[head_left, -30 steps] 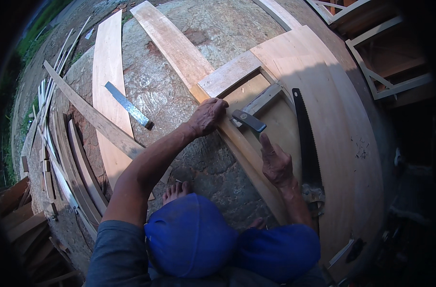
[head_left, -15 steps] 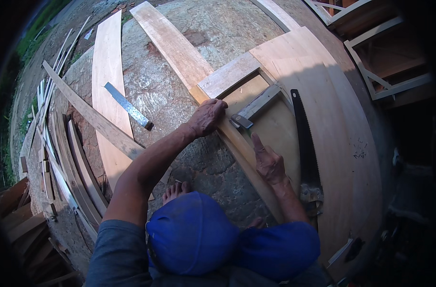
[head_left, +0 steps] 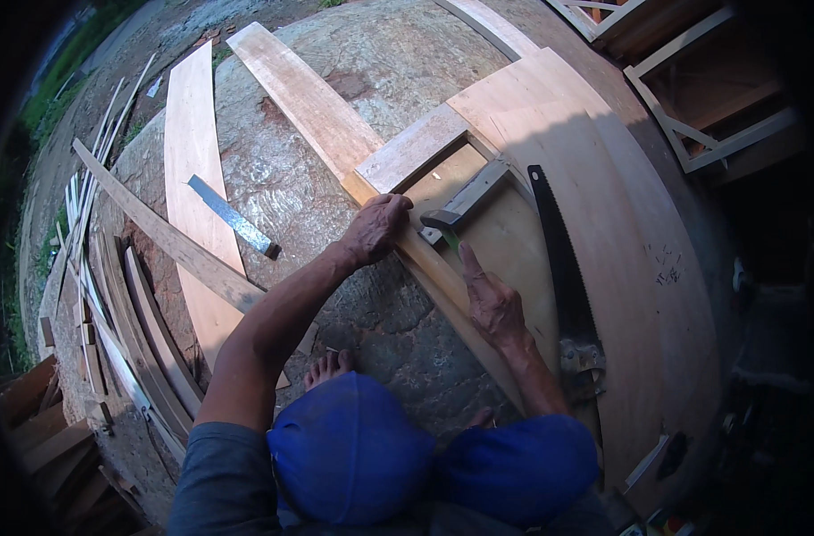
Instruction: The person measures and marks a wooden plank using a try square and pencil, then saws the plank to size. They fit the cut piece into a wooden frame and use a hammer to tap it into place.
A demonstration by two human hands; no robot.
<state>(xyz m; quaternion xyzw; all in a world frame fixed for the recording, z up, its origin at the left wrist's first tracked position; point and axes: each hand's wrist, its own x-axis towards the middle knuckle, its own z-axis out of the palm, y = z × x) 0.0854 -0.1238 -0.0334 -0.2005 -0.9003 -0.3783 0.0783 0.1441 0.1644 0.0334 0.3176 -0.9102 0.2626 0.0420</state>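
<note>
My left hand [head_left: 377,230] is closed over the edge of a long narrow wooden strip [head_left: 442,284], close to its joint with a short crosswise board [head_left: 416,147]. Whatever the fingertips pinch there is hidden. In my right hand [head_left: 496,308] is a hammer [head_left: 440,218] with a metal head and a green handle, my index finger stretched along it. The hammer head sits just right of my left hand, by the end of a short wooden crosspiece [head_left: 476,195]. Beneath it lies a thin brown panel [head_left: 509,246] inside the wooden frame.
A black handsaw [head_left: 559,246] lies right of the panel, on a wide pale board [head_left: 634,268] with scattered nails [head_left: 668,265]. A metal-bladed square [head_left: 233,214] rests on a long plank [head_left: 192,134] at left. Thin wood strips [head_left: 90,232] pile up farther left; wooden frames [head_left: 710,116] stand at far right.
The hammer head has tilted and shifted slightly beside my left hand. Both hands appear slightly lower and farther left, along with much of the scene, as the view shifts.
</note>
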